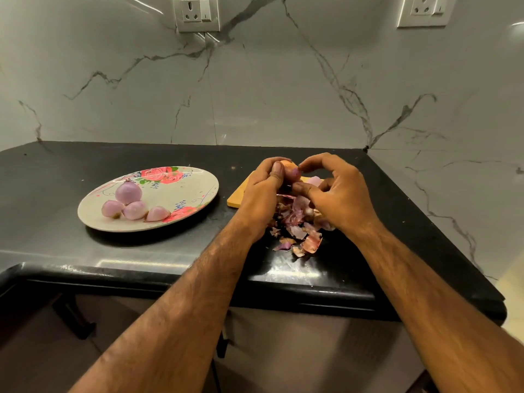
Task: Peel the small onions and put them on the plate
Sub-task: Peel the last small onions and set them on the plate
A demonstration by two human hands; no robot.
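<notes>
Purple peeled onions (128,192) lie on the plate (181,191). Our left hand (261,191) grips an onion (289,167); our right hand (340,191) pinches its skin

Home kitchen: black countertop (141,251), marble backsplash (255,95)

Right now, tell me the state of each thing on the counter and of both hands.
Held onion: dry skin partly on.
Left hand: grips the held onion.
Right hand: pinches the held onion.
Plate: holds four peeled onions.
Skins: loose pile below the hands.
Cutting board: flat, partly hidden by hands.
</notes>
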